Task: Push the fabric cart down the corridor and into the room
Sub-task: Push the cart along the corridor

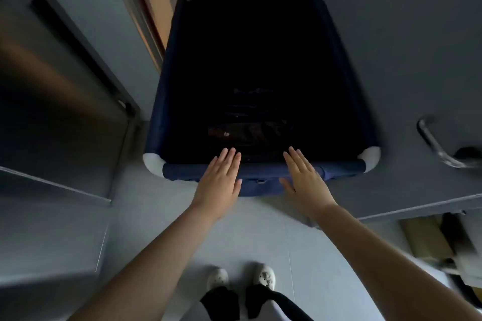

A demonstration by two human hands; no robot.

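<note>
Cart first: the deep navy-blue fabric cart (169, 78), a rectangular bin with white rounded plastic corner pieces, stands straight ahead of you on the pale grey floor (260, 229), its far end reaching into a doorway where the flooring turns tan. Its inside is very dark; something lies at the bottom near your end, but you cannot tell what it is. Your left hand (220, 185) lies flat, palm down, on the near top rail of the cart, fingers straight and held close together, fingertips reaching past the rail over the dark interior. Your right hand (303, 181) lies the same way on the same rail, flat with fingers extended and only slightly fanned, thumb out to the inside. Neither hand curls around the rail; both are open and press against it, a gap of bare rail between them. Both forearms are bare and stretch forward from the lower corners.

Below, your two white shoes (264, 275) with dark trouser cuffs stand on the grey floor, well back from the cart. To the left, a grey wall with a dark-framed door (65, 101) runs beside the cart. To the right, a grey door (391, 47) carries a curved metal handle (433, 144), near the cart's near right corner. Everything at the edges is blurred.
</note>
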